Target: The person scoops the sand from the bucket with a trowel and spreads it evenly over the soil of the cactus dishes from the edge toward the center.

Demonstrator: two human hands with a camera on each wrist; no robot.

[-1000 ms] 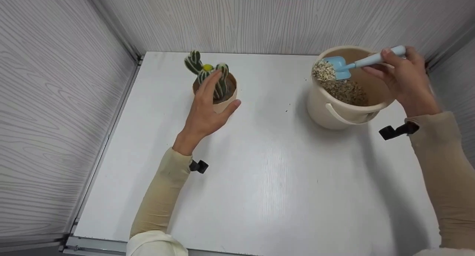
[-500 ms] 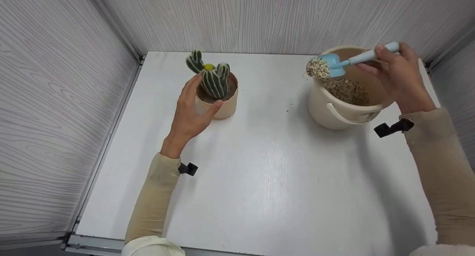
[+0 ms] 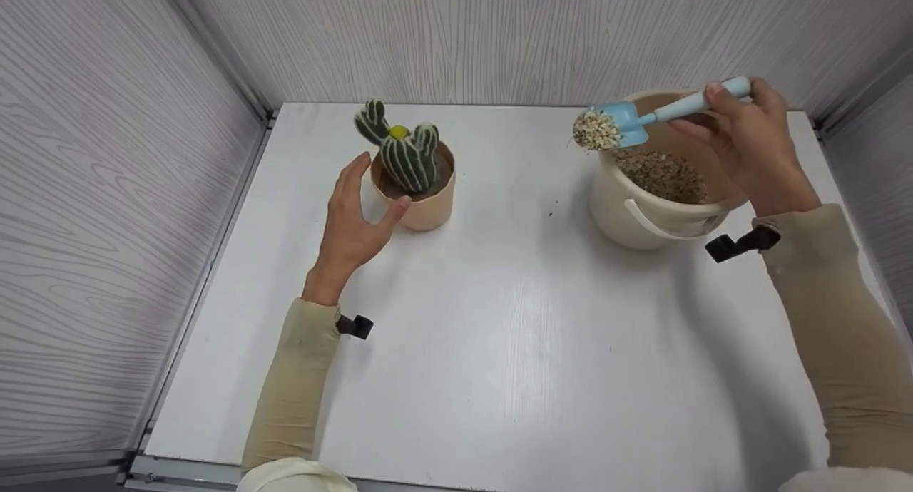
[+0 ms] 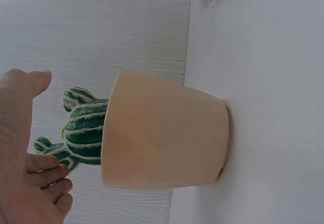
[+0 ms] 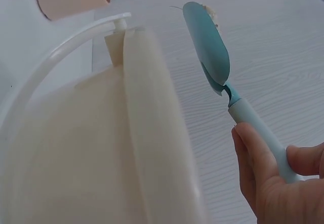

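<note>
A striped green cactus (image 3: 405, 152) (image 4: 78, 130) stands in a peach pot (image 3: 421, 201) (image 4: 164, 133) at the back left of the white table (image 3: 499, 335). My left hand (image 3: 352, 221) (image 4: 25, 168) is spread just left of the pot, thumb close to its rim, holding nothing. My right hand (image 3: 749, 142) (image 5: 278, 183) grips the handle of a light blue scoop (image 3: 642, 114) (image 5: 212, 57). The scoop carries a heap of gravel (image 3: 595, 130) above the left rim of a cream bucket (image 3: 642, 214) (image 5: 101, 148). More gravel (image 3: 663, 175) lies inside the bucket.
Grey wood-grain walls (image 3: 107, 192) close in the table on the left, back and right. A metal rail (image 3: 185, 470) runs along the table's near-left edge. A few dark specks (image 3: 551, 210) lie on the table between pot and bucket.
My right hand lifted the loaded scoop out of the bucket and carried it left past the rim. My left hand slid off the cactus, down to the pot's left side.
</note>
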